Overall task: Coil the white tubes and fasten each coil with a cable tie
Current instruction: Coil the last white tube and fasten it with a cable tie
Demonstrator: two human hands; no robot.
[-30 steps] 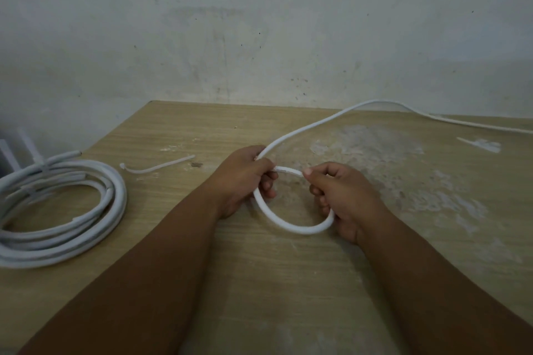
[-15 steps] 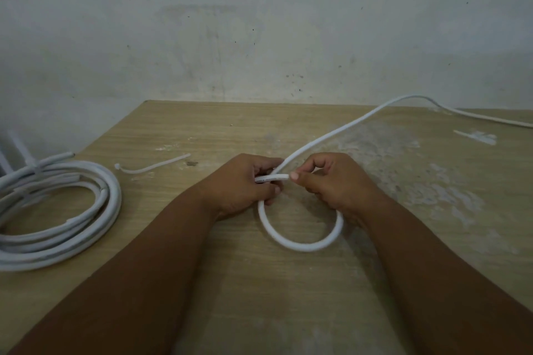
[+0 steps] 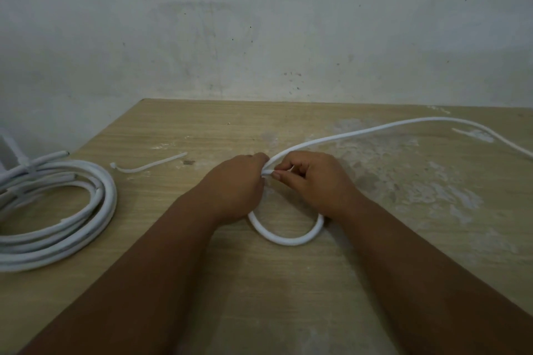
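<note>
A white tube (image 3: 288,236) forms one small loop on the wooden table (image 3: 288,297), in front of my hands. Its long free part runs up and away to the right edge of the view. My left hand (image 3: 233,184) is closed around the tube where the loop crosses. My right hand (image 3: 311,179) pinches the tube's end against that crossing, thumb and fingers touching my left hand. A finished coil of white tube (image 3: 57,210) lies at the left edge of the table. A loose white cable tie (image 3: 144,166) lies beside that coil.
A pale plastered wall (image 3: 259,37) stands right behind the table's far edge. White dried stains (image 3: 418,181) mark the table's right half. Something white (image 3: 8,150) stands beyond the table's left edge.
My right hand has brought the tube's end up to my left hand, closing the loop. The two hands now touch, and the tube's free part has swung lower across the table.
</note>
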